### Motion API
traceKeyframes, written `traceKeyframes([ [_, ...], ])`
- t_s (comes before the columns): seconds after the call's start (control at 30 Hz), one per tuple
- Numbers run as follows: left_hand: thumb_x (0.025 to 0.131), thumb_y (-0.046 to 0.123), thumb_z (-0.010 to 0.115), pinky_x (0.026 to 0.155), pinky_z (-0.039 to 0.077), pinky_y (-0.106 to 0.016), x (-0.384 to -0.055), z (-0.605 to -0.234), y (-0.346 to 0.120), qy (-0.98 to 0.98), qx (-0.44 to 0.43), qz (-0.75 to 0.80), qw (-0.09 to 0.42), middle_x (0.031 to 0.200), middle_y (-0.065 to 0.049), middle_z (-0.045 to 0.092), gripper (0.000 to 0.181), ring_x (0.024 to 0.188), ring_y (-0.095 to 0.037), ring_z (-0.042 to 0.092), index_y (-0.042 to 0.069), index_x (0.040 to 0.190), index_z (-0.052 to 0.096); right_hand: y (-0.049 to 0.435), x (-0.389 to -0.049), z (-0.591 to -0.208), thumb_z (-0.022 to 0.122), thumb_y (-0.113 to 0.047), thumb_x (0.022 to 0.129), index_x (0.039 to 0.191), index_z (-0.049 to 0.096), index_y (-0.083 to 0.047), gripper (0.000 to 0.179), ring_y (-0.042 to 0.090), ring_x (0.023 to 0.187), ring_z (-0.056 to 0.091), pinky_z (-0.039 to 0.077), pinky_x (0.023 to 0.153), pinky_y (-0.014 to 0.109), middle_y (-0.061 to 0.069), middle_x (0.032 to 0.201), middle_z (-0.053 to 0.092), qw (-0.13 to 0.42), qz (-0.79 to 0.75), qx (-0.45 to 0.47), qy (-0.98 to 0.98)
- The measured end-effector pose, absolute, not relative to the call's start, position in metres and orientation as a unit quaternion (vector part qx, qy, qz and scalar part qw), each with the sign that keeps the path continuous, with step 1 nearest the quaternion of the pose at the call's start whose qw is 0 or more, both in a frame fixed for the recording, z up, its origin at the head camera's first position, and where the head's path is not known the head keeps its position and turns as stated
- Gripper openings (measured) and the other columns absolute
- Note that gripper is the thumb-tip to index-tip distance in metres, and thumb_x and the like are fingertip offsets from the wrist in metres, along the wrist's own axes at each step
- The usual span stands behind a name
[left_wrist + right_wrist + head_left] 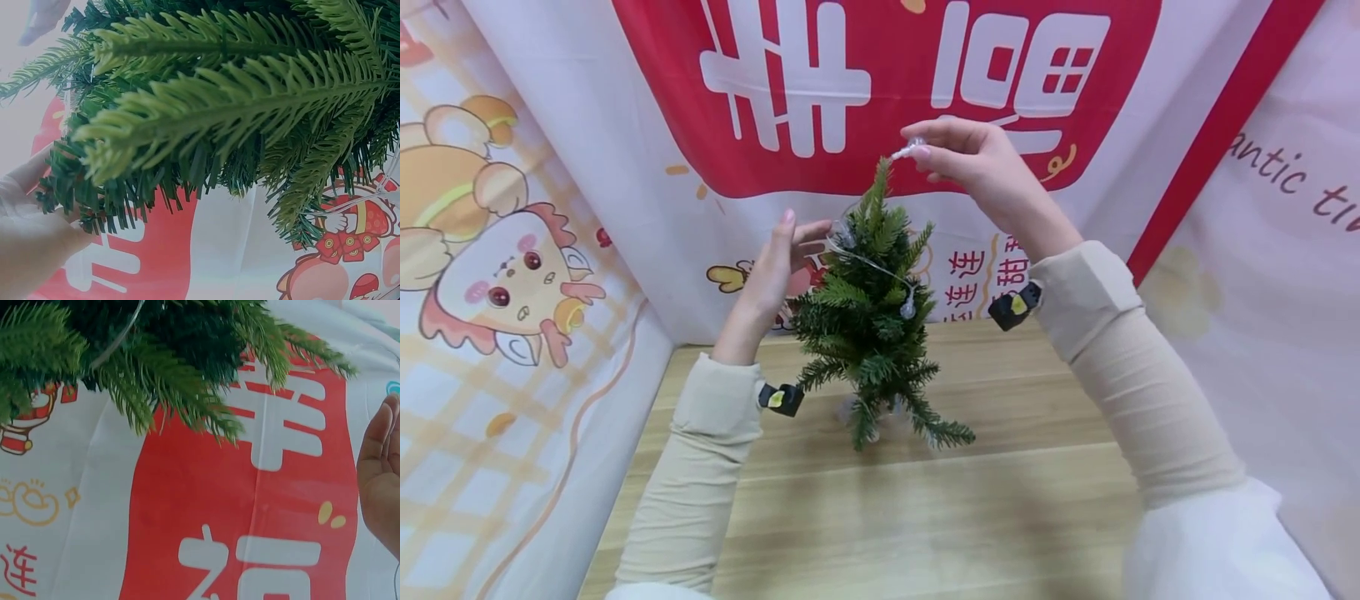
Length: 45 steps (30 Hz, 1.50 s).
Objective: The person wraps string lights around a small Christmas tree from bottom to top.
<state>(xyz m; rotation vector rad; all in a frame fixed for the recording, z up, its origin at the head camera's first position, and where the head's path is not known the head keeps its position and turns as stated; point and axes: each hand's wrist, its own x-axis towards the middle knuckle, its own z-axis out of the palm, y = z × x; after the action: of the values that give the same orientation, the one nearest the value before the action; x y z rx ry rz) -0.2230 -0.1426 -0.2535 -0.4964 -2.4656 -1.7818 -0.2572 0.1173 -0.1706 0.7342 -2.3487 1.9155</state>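
A small artificial Christmas tree (880, 325) stands upright on the wooden table, with a clear string-light wire (874, 265) draped across its upper branches. My right hand (970, 158) pinches a clear light bulb (916, 143) of the string between thumb and fingers, right beside the tree's tip. On the tree's left side is my left hand (771, 271), its fingers extended toward the upper branches and another bulb. One more bulb (908, 307) hangs at the front. In the left wrist view, green branches (225, 112) partly hide the left fingers.
The wooden table (962, 508) reaches up to a white cloth backdrop with a red panel (895, 100). Printed cloth walls close off the left and right sides. Several clear bulbs show low around the tree's base. A black wrist camera (1015, 307) sits on the right cuff.
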Motion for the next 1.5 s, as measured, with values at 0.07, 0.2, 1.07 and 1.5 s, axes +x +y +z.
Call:
traceKeyframes([
  [0.07, 0.102, 0.045, 0.010, 0.118, 0.030, -0.043, -0.224, -0.254, -0.143, -0.796, -0.163, -0.582, 0.028, 0.148, -0.013, 0.044, 0.066, 0.135, -0.030, 0.043, 0.005, 0.143, 0.043, 0.111, -0.259, -0.171, 0.066, -0.024, 0.089, 0.120, 0.066, -0.016, 0.031, 0.016, 0.107, 0.057, 0.050, 0.087, 0.026, -0.004, 0.112, 0.065, 0.014, 0.624, 0.227, -0.748],
  [0.2, 0.103, 0.044, 0.011, 0.118, 0.031, -0.043, -0.225, -0.255, -0.143, -0.793, -0.165, -0.586, 0.026, 0.148, -0.014, 0.044, 0.064, 0.135, -0.031, 0.043, 0.004, 0.143, 0.043, 0.100, -0.261, -0.173, 0.065, -0.023, 0.090, 0.115, 0.066, -0.013, 0.026, 0.014, 0.097, 0.059, 0.051, 0.081, 0.024, -0.005, 0.104, 0.064, 0.016, 0.643, 0.201, -0.738],
  [1.07, 0.103, 0.044, 0.013, 0.117, 0.031, -0.046, -0.225, -0.262, -0.145, -0.796, -0.173, -0.579, 0.037, 0.146, -0.013, 0.047, 0.063, 0.131, -0.031, 0.047, 0.005, 0.141, 0.045, 0.109, -0.259, -0.203, 0.053, -0.035, 0.097, 0.110, 0.065, -0.003, 0.037, 0.011, 0.075, 0.057, 0.050, 0.065, 0.015, 0.001, 0.086, 0.066, -0.145, 0.575, 0.132, -0.795],
  [1.5, 0.103, 0.043, 0.012, 0.117, 0.031, -0.046, -0.225, -0.262, -0.148, -0.802, -0.180, -0.568, 0.033, 0.143, -0.016, 0.049, 0.064, 0.133, -0.030, 0.046, 0.004, 0.140, 0.046, 0.108, -0.259, -0.206, 0.055, -0.033, 0.096, 0.102, 0.066, -0.001, 0.034, 0.011, 0.073, 0.060, 0.053, 0.067, 0.017, 0.000, 0.082, 0.067, -0.156, 0.575, 0.141, -0.791],
])
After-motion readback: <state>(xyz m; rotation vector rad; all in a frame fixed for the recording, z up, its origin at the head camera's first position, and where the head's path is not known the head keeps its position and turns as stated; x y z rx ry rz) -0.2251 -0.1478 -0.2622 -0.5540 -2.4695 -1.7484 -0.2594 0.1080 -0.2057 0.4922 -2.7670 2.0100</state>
